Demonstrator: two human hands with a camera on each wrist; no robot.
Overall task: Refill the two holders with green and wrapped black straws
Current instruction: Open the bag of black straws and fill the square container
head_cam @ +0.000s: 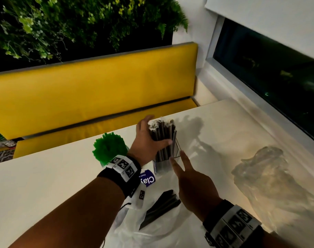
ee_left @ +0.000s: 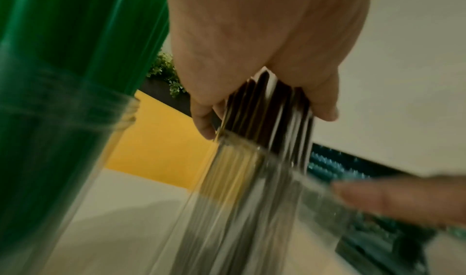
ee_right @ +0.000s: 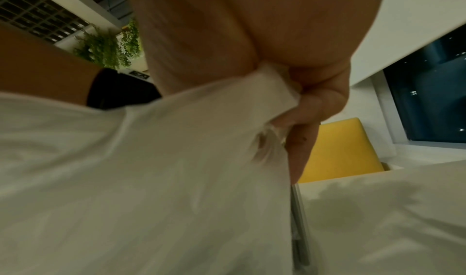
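A bundle of wrapped black straws (head_cam: 163,133) stands in a clear square holder (head_cam: 164,166) near the table's far edge. My left hand (head_cam: 157,133) grips the bundle from the left, above the holder's rim; the left wrist view shows thumb and fingers of this hand (ee_left: 264,117) round the straws (ee_left: 267,99). Two straight fingers of my right hand (head_cam: 179,163) reach the holder's right side. In the right wrist view, its other fingers (ee_right: 310,107) are curled on a fold of the white plastic bag (ee_right: 176,159). Green straws (head_cam: 108,147) fill a glass holder (ee_left: 63,139) left of my left wrist.
The white bag (head_cam: 131,224) lies in front of the holders with more black straws (head_cam: 161,206) inside. A crumpled clear bag (head_cam: 265,176) sits on the white table (head_cam: 45,185) at the right. A yellow bench (head_cam: 99,86) runs behind the table, and a window (head_cam: 269,68) is at the right.
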